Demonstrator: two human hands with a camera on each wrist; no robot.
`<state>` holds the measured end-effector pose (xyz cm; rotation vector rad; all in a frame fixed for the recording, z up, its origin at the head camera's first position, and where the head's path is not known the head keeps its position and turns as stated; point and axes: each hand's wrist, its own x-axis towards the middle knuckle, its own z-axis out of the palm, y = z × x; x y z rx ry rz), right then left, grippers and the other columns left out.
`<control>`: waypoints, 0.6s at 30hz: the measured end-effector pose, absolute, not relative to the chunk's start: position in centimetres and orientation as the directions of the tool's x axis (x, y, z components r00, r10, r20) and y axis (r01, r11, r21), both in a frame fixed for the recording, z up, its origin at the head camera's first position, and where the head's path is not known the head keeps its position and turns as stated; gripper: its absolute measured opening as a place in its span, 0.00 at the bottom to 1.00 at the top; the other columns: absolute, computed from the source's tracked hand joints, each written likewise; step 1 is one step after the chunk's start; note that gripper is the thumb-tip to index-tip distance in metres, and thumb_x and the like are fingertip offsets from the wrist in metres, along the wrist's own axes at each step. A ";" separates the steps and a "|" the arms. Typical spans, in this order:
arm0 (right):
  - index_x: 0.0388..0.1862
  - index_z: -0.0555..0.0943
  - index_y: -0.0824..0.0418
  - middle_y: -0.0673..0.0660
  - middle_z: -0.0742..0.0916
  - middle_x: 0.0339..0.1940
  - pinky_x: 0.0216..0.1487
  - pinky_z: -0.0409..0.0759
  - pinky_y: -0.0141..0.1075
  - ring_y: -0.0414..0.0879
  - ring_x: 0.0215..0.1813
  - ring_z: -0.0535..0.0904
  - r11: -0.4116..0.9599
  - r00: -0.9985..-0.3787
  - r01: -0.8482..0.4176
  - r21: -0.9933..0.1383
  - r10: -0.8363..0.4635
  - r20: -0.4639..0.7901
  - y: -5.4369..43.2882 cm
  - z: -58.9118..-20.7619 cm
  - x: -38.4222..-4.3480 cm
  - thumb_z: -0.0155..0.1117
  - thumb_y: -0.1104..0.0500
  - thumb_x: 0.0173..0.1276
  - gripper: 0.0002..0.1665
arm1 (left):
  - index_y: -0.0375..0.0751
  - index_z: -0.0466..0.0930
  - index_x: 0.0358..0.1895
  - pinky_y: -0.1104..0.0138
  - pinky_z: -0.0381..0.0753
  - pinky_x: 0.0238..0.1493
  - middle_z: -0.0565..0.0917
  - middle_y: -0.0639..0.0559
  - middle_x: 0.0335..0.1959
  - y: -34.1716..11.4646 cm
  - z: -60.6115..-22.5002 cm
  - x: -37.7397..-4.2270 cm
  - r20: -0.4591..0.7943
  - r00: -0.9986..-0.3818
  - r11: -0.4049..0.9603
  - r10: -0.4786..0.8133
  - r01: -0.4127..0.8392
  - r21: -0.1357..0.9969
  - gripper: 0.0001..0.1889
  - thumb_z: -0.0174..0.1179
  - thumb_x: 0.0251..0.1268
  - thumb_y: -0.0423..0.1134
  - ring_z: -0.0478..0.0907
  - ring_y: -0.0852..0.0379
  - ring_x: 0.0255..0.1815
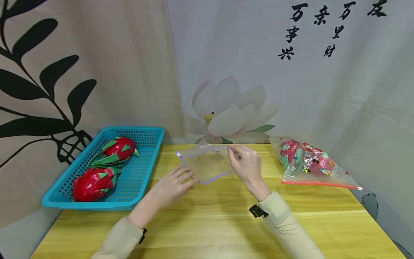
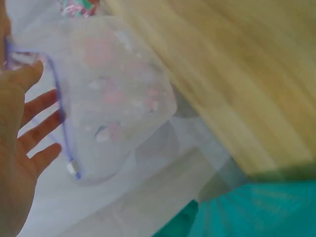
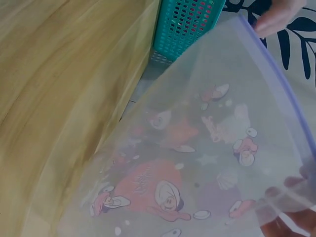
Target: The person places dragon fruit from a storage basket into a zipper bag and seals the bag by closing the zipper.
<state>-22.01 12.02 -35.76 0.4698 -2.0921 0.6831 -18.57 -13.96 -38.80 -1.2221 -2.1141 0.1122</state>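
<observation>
1 clear zip bag [image 1: 211, 165] with a purple rim is held up between 2 hands above the surface [image 1: 207, 223]. The right hand [image 1: 247, 163] has its grip pinched on the rim, its fingertips partly hidden; the left hand [image 1: 176, 184] is released, straight fingers touching the rim. 1 blue basket [image 1: 137, 180], cut off in both wrist views, holds 2 dragon fruits [image 1: 92, 185]. 1 red-edged bag [image 1: 292, 162] has contents too obscured to count.

Matt plastic bag [image 1: 211, 164], glossy fruits [image 1: 92, 185], plastic bskt [image 1: 140, 162]; wood tbl [image 1: 200, 230]

The wood-grained table [image 1: 207, 226] bears 1 blue basket [image 1: 136, 180] and 1 red-edged bag [image 1: 295, 175].
</observation>
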 end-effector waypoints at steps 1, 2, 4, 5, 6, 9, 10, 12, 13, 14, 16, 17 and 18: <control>0.33 0.88 0.61 0.56 0.89 0.26 0.19 0.72 0.30 0.43 0.20 0.79 0.779 -0.560 -0.550 -0.301 -0.076 0.825 12.0 -35.8 -22.0 0.64 0.59 0.63 0.09 | 0.47 0.82 0.49 0.54 0.78 0.58 0.85 0.50 0.47 -14.2 -38.4 -18.5 0.522 -0.333 0.561 0.785 0.740 -0.371 0.20 0.70 0.51 0.42 0.81 0.50 0.51; 0.33 0.88 0.61 0.56 0.89 0.26 0.20 0.71 0.30 0.43 0.20 0.79 0.779 -0.562 -0.548 -0.305 -0.073 0.824 12.1 -35.8 -22.0 0.64 0.59 0.63 0.08 | 0.47 0.82 0.50 0.54 0.78 0.58 0.85 0.50 0.47 -14.5 -38.0 -18.4 0.528 -0.340 0.566 0.778 0.745 -0.355 0.20 0.70 0.51 0.43 0.81 0.50 0.51; 0.32 0.89 0.60 0.56 0.89 0.26 0.20 0.71 0.30 0.43 0.20 0.79 0.780 -0.563 -0.544 -0.309 -0.066 0.824 12.1 -35.9 -22.0 0.64 0.59 0.63 0.08 | 0.46 0.81 0.51 0.53 0.78 0.57 0.85 0.48 0.47 -15.2 -37.3 -18.4 0.541 -0.351 0.574 0.764 0.753 -0.322 0.20 0.69 0.53 0.43 0.81 0.49 0.51; 0.32 0.89 0.60 0.56 0.89 0.26 0.20 0.71 0.30 0.42 0.20 0.79 0.781 -0.564 -0.541 -0.311 -0.062 0.824 12.2 -36.0 -22.0 0.64 0.59 0.63 0.08 | 0.45 0.81 0.52 0.52 0.78 0.57 0.85 0.48 0.47 -15.6 -36.8 -18.5 0.549 -0.357 0.579 0.756 0.756 -0.304 0.20 0.68 0.53 0.43 0.80 0.48 0.52; 0.32 0.89 0.60 0.55 0.89 0.25 0.20 0.71 0.30 0.42 0.20 0.79 0.782 -0.564 -0.539 -0.313 -0.060 0.823 12.2 -36.0 -22.1 0.64 0.58 0.63 0.08 | 0.44 0.81 0.52 0.52 0.78 0.57 0.85 0.47 0.47 -16.1 -36.4 -18.5 0.559 -0.363 0.585 0.746 0.758 -0.289 0.21 0.68 0.53 0.42 0.80 0.47 0.52; 0.32 0.89 0.60 0.55 0.89 0.25 0.19 0.71 0.31 0.42 0.20 0.78 0.784 -0.570 -0.532 -0.319 -0.054 0.820 12.3 -36.1 -22.1 0.64 0.58 0.63 0.09 | 0.41 0.80 0.53 0.52 0.79 0.55 0.85 0.45 0.47 -17.9 -35.0 -18.9 0.577 -0.420 0.633 0.700 0.738 -0.231 0.21 0.68 0.54 0.40 0.80 0.46 0.51; 0.32 0.89 0.59 0.55 0.89 0.25 0.19 0.71 0.31 0.42 0.20 0.78 0.786 -0.574 -0.529 -0.320 -0.053 0.817 12.3 -36.1 -22.1 0.63 0.58 0.64 0.09 | 0.41 0.80 0.53 0.52 0.79 0.54 0.85 0.44 0.47 -18.7 -34.5 -19.0 0.566 -0.470 0.666 0.677 0.719 -0.201 0.22 0.68 0.54 0.40 0.80 0.45 0.51; 0.32 0.89 0.59 0.55 0.89 0.25 0.18 0.69 0.30 0.41 0.19 0.76 0.788 -0.581 -0.524 -0.324 -0.053 0.812 12.4 -36.1 -22.0 0.63 0.58 0.64 0.09 | 0.40 0.80 0.54 0.52 0.80 0.52 0.85 0.43 0.49 -20.4 -33.4 -19.3 0.505 -0.604 0.747 0.617 0.652 -0.132 0.22 0.67 0.55 0.41 0.80 0.44 0.51; 0.32 0.89 0.59 0.55 0.89 0.25 0.18 0.68 0.30 0.41 0.18 0.75 0.787 -0.584 -0.523 -0.326 -0.053 0.810 12.4 -36.0 -22.0 0.62 0.58 0.65 0.10 | 0.40 0.79 0.56 0.51 0.80 0.51 0.84 0.42 0.51 -21.3 -32.9 -19.4 0.448 -0.686 0.793 0.573 0.602 -0.092 0.22 0.66 0.57 0.41 0.79 0.43 0.52; 0.32 0.89 0.59 0.55 0.89 0.25 0.17 0.67 0.29 0.40 0.18 0.75 0.789 -0.586 -0.521 -0.326 -0.053 0.808 12.4 -36.0 -22.0 0.62 0.58 0.65 0.10 | 0.40 0.78 0.57 0.50 0.80 0.50 0.83 0.40 0.52 -22.3 -32.3 -19.6 0.379 -0.762 0.835 0.525 0.548 -0.055 0.23 0.65 0.58 0.42 0.79 0.42 0.53; 0.32 0.89 0.59 0.54 0.88 0.24 0.17 0.64 0.28 0.39 0.17 0.72 0.788 -0.589 -0.520 -0.329 -0.052 0.807 12.5 -36.0 -22.0 0.62 0.58 0.65 0.10 | 0.39 0.74 0.61 0.48 0.79 0.49 0.79 0.35 0.56 -24.4 -31.3 -20.1 0.198 -0.885 0.901 0.422 0.433 0.013 0.25 0.62 0.62 0.45 0.77 0.39 0.54; 0.32 0.89 0.59 0.54 0.88 0.24 0.16 0.63 0.28 0.38 0.16 0.70 0.788 -0.589 -0.520 -0.329 -0.052 0.807 12.5 -36.0 -22.0 0.62 0.58 0.65 0.10 | 0.37 0.71 0.63 0.48 0.80 0.46 0.80 0.35 0.53 -25.6 -30.9 -20.4 0.096 -0.922 0.924 0.374 0.380 0.051 0.27 0.60 0.63 0.46 0.79 0.38 0.50; 0.32 0.89 0.59 0.54 0.88 0.23 0.16 0.61 0.27 0.38 0.15 0.69 0.788 -0.589 -0.521 -0.329 -0.053 0.806 12.6 -36.0 -22.0 0.62 0.58 0.65 0.10 | 0.35 0.69 0.65 0.47 0.79 0.46 0.79 0.32 0.54 -26.7 -30.5 -20.8 -0.001 -0.944 0.941 0.331 0.330 0.075 0.29 0.60 0.64 0.47 0.79 0.38 0.49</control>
